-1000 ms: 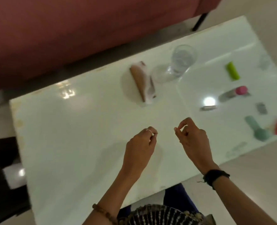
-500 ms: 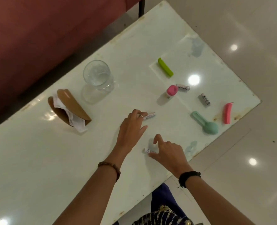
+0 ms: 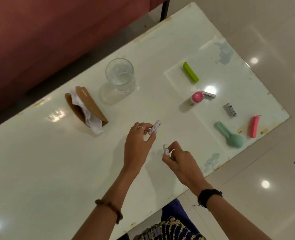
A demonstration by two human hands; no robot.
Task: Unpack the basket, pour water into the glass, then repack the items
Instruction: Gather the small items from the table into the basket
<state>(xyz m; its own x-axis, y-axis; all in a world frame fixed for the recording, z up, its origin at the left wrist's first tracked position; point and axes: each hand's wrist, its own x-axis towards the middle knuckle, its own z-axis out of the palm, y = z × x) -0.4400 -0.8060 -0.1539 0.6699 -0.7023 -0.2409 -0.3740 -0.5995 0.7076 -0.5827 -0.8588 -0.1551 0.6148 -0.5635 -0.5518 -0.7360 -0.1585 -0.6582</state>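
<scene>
On the table point(image 3: 39, 170), glass point(image 3: 120, 73) holds water; holder point(image 3: 86, 108) holds tissue point(image 3: 91, 118).

Both forearms reach over the table, left hand point(image 3: 138, 142) and right hand point(image 3: 178, 159) each with fingers curled in a pinch.

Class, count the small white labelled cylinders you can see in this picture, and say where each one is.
4: one in the left hand, one in the right hand, one beside the pink-capped bottle, one lying near the pink clip. None seem hidden.

Print on the small tubes point(image 3: 230, 110) is too blurred to read
</scene>
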